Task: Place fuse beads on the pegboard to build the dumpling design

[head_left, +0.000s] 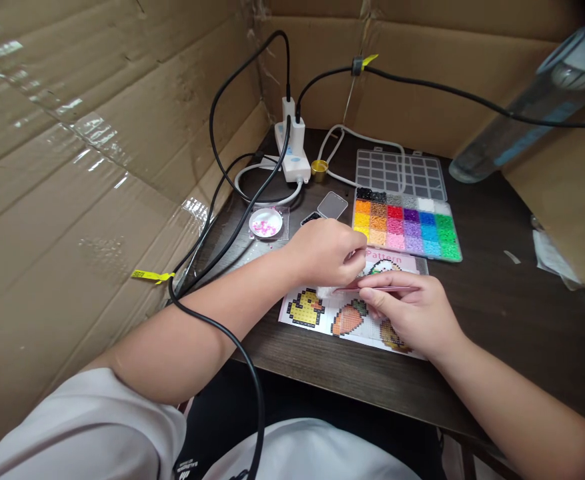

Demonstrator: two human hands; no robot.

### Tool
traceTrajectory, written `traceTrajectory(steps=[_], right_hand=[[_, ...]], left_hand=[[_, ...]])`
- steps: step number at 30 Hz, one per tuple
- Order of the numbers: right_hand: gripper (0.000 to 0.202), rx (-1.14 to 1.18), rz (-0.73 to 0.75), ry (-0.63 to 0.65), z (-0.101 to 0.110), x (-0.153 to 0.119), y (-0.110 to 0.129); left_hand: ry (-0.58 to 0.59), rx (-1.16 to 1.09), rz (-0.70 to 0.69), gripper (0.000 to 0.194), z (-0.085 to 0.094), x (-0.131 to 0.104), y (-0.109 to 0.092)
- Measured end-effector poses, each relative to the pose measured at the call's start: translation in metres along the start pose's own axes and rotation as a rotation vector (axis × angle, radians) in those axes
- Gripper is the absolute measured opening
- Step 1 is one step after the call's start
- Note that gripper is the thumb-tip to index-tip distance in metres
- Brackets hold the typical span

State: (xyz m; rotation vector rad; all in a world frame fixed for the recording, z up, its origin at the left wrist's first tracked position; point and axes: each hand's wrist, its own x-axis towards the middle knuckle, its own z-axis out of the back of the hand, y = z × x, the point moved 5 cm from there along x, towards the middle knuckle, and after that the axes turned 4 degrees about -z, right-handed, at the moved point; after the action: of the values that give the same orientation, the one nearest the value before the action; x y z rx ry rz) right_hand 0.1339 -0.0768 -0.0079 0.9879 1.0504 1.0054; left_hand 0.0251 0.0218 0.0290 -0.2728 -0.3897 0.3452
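My right hand point(412, 307) pinches a thin pink tool, which looks like tweezers point(397, 289), held almost level with its tip pointing left. My left hand point(328, 253) is closed just above that tip, its fingers curled; what they hold, if anything, is hidden. Below both hands lies a printed pattern sheet point(292, 319) with a yellow duck point(306, 308) and an orange carrot point(347, 319). A bead design with a black outline point(385, 265) shows partly behind my right hand. By the tool's tip is a small whitish patch point(325, 292), too blurred to name.
A box of coloured beads point(412, 230) lies behind the sheet, its clear lid point(399, 175) folded back. At left stands a white dish point(265, 223) with pink beads. Black cables point(242, 347) run from a power strip point(292, 157) across my left forearm. Cardboard walls point(147, 100) enclose the table.
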Motion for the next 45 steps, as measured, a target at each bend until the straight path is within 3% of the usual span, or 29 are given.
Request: traceTrajectory(steps=[9, 17, 21, 26, 45], right_hand=[[0.011, 0.201, -0.008, 0.089, 0.025, 0.005, -0.009], [0.012, 0.228, 0.094, -0.047, 0.087, 0.025, -0.004], [0.014, 0.174, 0.06, -0.009, 0.108, 0.038, -0.017], [0.019, 0.127, 0.016, 0.024, 0.113, 0.045, -0.029], [0.021, 0.018, 0.057, 0.018, 0.111, 0.045, -0.028]], left_hand=[[0.01, -0.01, 0.01, 0.027, -0.001, -0.001, 0.003], [0.046, -0.005, 0.002, 0.029, 0.002, 0.001, 0.005], [0.05, -0.011, -0.012, 0.025, 0.003, 0.001, 0.005], [0.037, -0.01, -0.017, 0.025, 0.004, 0.001, 0.006], [0.036, -0.008, -0.014, 0.025, 0.003, 0.001, 0.006]])
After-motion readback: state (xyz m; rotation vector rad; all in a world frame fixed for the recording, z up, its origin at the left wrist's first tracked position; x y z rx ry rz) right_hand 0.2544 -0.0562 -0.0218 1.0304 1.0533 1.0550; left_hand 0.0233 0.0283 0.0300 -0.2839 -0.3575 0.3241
